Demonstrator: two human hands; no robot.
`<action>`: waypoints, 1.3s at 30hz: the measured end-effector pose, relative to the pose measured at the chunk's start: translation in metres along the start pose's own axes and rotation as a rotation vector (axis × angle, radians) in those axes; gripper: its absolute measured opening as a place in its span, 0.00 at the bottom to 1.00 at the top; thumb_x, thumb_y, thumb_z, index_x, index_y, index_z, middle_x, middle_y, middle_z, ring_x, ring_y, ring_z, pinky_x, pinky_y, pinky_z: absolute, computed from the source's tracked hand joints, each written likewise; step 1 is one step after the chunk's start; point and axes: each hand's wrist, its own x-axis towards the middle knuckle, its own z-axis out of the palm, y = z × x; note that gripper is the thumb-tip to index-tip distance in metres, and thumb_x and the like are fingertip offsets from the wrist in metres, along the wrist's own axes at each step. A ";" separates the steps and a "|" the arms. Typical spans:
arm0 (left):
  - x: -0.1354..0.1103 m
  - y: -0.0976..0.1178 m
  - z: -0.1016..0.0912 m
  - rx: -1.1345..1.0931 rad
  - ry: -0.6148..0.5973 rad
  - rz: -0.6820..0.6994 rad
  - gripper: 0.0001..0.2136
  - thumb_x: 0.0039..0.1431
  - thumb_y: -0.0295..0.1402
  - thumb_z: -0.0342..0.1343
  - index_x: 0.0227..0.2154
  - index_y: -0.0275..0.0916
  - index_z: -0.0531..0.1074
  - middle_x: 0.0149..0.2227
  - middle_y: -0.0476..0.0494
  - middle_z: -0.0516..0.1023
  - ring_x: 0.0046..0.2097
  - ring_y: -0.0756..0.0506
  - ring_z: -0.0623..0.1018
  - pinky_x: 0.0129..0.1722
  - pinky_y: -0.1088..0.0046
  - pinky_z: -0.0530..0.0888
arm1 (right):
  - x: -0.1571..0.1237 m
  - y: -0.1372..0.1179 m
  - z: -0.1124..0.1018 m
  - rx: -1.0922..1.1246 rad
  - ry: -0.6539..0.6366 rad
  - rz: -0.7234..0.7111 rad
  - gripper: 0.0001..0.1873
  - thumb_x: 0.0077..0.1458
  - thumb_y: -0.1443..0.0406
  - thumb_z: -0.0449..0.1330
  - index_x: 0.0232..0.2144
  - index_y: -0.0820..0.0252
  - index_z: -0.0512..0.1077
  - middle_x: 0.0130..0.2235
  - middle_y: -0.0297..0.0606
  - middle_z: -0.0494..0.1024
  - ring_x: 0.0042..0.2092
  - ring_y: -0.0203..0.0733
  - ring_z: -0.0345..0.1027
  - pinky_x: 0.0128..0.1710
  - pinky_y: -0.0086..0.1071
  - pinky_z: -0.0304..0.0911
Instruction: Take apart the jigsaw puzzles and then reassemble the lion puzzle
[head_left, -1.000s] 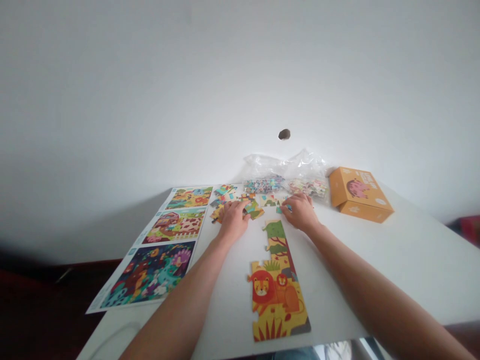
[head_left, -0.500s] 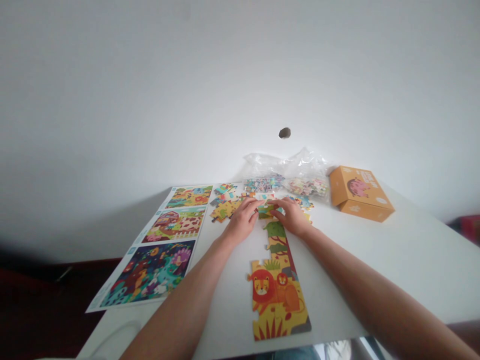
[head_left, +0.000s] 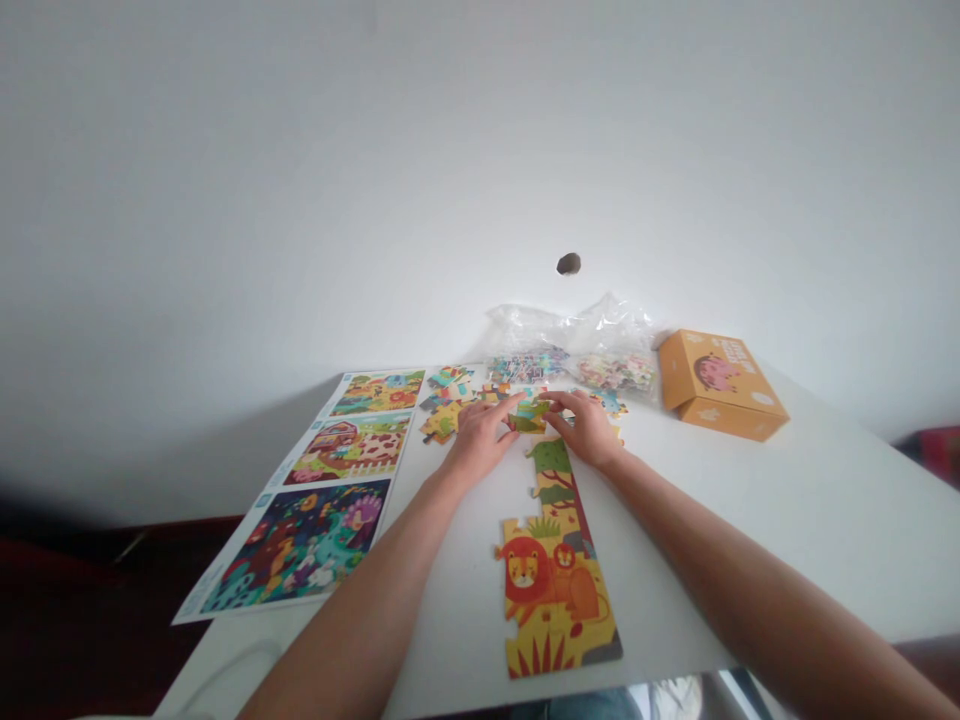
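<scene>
Near the far side of the table, my left hand (head_left: 481, 432) lies beside green and light-blue puzzle pieces (head_left: 530, 412), its index finger and thumb spread apart. From the other side my right hand (head_left: 581, 425) reaches to the same pieces, with a gap between its thumb and fingertips; whether the tips touch them is hard to tell. Closer to me lies a joined puzzle section (head_left: 555, 590) with two lions, a tree and rocks; its left side is jagged. Loose puzzle pieces (head_left: 444, 418) are heaped left of my left hand, and more are partly hidden behind my right hand.
A picture sheet (head_left: 330, 450) with three printed scenes lies at the left table edge. Clear plastic bags of pieces (head_left: 615, 370) rest against the wall. An orange box (head_left: 720, 385) stands at the back right of the white table (head_left: 787, 530).
Both hands have loosened and parted slightly, showing more of the green and blue pieces between them. The lion section has stayed put.
</scene>
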 end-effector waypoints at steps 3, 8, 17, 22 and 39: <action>0.002 -0.003 0.000 -0.077 0.035 -0.057 0.30 0.54 0.27 0.62 0.60 0.49 0.66 0.34 0.50 0.77 0.41 0.45 0.75 0.51 0.65 0.69 | -0.002 0.000 -0.004 -0.012 -0.032 -0.057 0.25 0.53 0.68 0.57 0.55 0.56 0.68 0.42 0.37 0.80 0.46 0.46 0.68 0.51 0.40 0.61; 0.003 -0.006 0.002 -0.177 0.048 -0.126 0.31 0.54 0.28 0.62 0.61 0.47 0.65 0.34 0.49 0.77 0.39 0.46 0.75 0.48 0.68 0.72 | -0.004 0.001 -0.006 -0.040 -0.090 -0.061 0.34 0.50 0.70 0.56 0.61 0.54 0.61 0.46 0.37 0.79 0.48 0.47 0.66 0.52 0.43 0.59; 0.003 -0.004 -0.001 -0.129 0.053 -0.149 0.32 0.53 0.27 0.61 0.61 0.50 0.64 0.34 0.51 0.75 0.39 0.47 0.74 0.49 0.68 0.71 | -0.005 0.000 -0.006 -0.051 -0.111 -0.069 0.37 0.52 0.70 0.54 0.64 0.52 0.55 0.44 0.36 0.79 0.49 0.47 0.64 0.54 0.45 0.54; 0.002 -0.006 -0.006 -0.077 0.055 -0.188 0.31 0.50 0.26 0.60 0.60 0.44 0.67 0.34 0.48 0.76 0.39 0.45 0.73 0.47 0.65 0.71 | -0.005 0.000 -0.012 -0.208 -0.243 -0.042 0.38 0.50 0.61 0.61 0.63 0.55 0.58 0.49 0.43 0.74 0.51 0.52 0.61 0.53 0.47 0.52; 0.000 -0.006 -0.011 -0.173 0.034 -0.227 0.29 0.47 0.27 0.56 0.57 0.44 0.69 0.46 0.44 0.78 0.49 0.40 0.75 0.52 0.61 0.71 | -0.005 0.011 -0.016 -0.384 -0.310 0.015 0.38 0.53 0.51 0.61 0.63 0.52 0.60 0.56 0.47 0.65 0.58 0.56 0.53 0.59 0.51 0.46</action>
